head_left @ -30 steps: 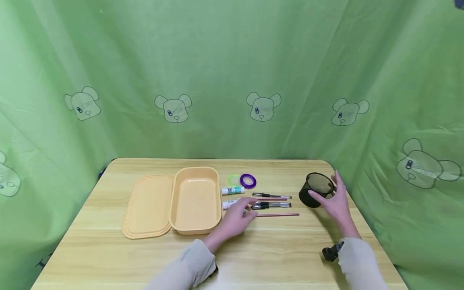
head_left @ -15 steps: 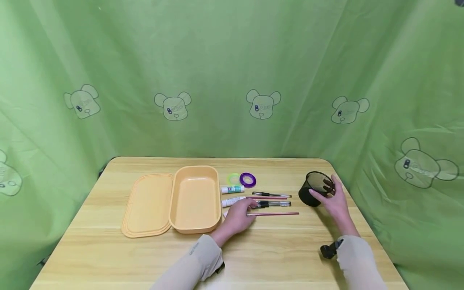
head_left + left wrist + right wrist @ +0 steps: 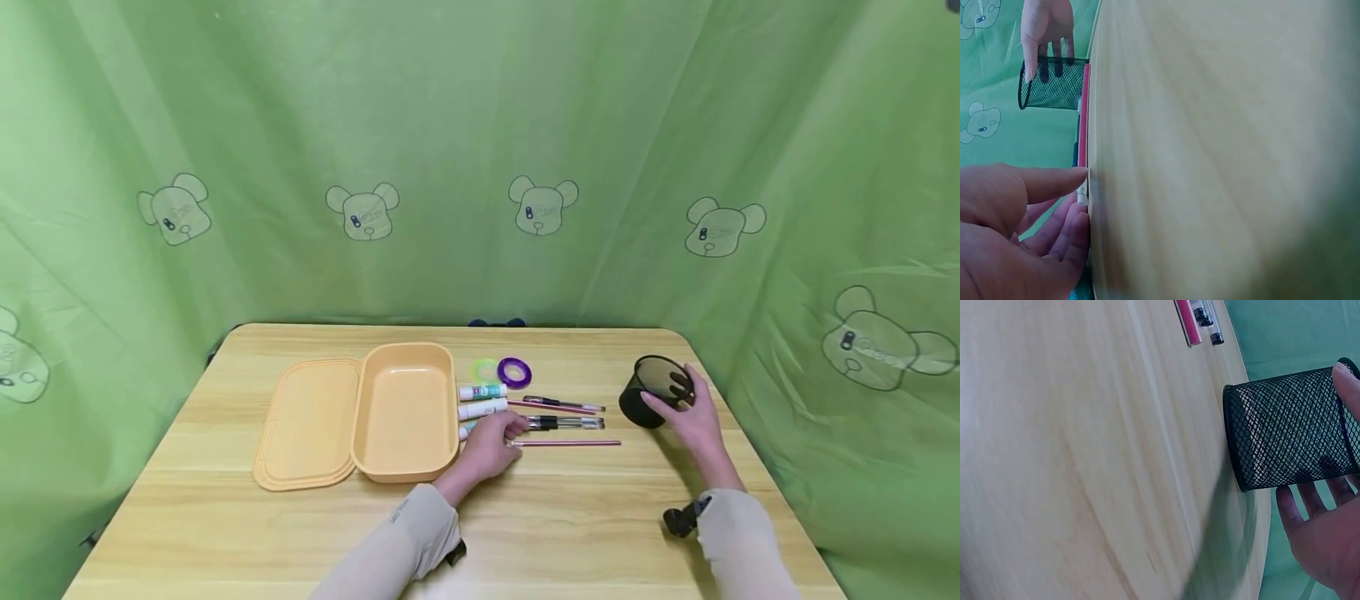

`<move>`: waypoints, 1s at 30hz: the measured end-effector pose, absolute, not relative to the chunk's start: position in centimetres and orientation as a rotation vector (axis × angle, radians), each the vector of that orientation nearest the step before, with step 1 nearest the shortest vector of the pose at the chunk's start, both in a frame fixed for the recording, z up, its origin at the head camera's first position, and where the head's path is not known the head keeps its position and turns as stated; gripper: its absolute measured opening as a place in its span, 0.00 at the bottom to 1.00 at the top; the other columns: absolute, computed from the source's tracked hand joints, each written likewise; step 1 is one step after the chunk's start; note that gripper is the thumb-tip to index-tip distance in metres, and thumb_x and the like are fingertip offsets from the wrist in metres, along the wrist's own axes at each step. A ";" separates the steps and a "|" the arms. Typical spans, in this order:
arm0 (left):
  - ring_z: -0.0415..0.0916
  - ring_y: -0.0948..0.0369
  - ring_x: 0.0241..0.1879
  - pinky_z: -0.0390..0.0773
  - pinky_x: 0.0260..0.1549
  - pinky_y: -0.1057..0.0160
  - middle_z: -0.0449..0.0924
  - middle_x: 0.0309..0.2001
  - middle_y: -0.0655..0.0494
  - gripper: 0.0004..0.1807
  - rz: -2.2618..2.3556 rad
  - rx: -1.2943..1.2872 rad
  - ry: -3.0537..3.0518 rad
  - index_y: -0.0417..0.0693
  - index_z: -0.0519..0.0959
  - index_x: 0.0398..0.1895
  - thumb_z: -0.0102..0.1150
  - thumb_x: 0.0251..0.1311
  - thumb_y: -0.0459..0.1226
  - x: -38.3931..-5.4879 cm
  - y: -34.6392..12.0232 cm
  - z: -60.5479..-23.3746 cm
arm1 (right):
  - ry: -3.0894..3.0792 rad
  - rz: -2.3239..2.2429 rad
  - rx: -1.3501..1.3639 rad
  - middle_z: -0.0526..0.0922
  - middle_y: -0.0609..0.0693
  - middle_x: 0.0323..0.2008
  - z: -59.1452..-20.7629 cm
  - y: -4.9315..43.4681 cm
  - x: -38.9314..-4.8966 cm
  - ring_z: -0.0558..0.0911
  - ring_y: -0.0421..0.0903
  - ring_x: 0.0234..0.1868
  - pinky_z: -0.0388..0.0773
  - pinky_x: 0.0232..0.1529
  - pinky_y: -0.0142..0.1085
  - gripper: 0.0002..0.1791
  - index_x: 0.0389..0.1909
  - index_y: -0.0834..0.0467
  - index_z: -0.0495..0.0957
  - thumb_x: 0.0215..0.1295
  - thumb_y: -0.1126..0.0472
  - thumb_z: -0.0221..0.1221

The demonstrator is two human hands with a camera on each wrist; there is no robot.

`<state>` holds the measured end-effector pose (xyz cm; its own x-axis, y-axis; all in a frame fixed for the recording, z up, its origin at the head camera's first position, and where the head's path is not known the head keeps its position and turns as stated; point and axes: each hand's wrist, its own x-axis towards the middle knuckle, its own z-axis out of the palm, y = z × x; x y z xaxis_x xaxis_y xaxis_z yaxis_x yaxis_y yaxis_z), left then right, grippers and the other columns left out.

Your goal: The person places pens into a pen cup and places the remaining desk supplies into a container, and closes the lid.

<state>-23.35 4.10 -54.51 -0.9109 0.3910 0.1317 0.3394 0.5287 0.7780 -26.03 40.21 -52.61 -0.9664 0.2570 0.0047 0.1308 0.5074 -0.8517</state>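
My left hand is low over the table, thumb and fingers at the eraser end of a red pencil. In the left wrist view the thumb lies in front of the pencil's white-tipped end and fingers behind it. The pencil lies flat. Black-capped pens lie just beyond. My right hand grips a black mesh pen holder, thumb over the rim and fingers along its side. The holder's mouth faces up, and it holds no pens.
An open peach box stands left of the left hand, its lid beside it. Several glue sticks lie close to the box, one partly behind the hand. Purple tape and green tape are farther back, near another pen.
The left hand has come down onto the pencil's left end. The glue sticks shifted slightly away from the person, and the farther pencil turned a little. The right hand and pen holder stayed put.
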 end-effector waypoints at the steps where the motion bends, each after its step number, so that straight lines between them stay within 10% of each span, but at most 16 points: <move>1: 0.82 0.57 0.43 0.83 0.46 0.68 0.87 0.43 0.49 0.20 1.347 0.645 2.696 0.40 0.84 0.49 0.72 0.50 0.22 -23.4 4.1 -54.6 | -2.611 1.465 -0.342 0.42 0.65 0.83 -52.6 40.2 -26.0 0.59 0.76 0.75 0.63 0.74 0.65 0.62 0.85 0.49 0.34 0.65 0.44 0.70; 30: 0.82 0.69 0.34 0.81 0.38 0.78 0.89 0.37 0.55 0.10 1.305 0.697 2.748 0.43 0.88 0.45 0.69 0.62 0.28 -22.7 4.4 -54.3 | -2.637 1.474 -0.339 0.44 0.65 0.83 -51.7 40.5 -25.1 0.62 0.76 0.73 0.65 0.72 0.65 0.61 0.85 0.48 0.37 0.65 0.43 0.70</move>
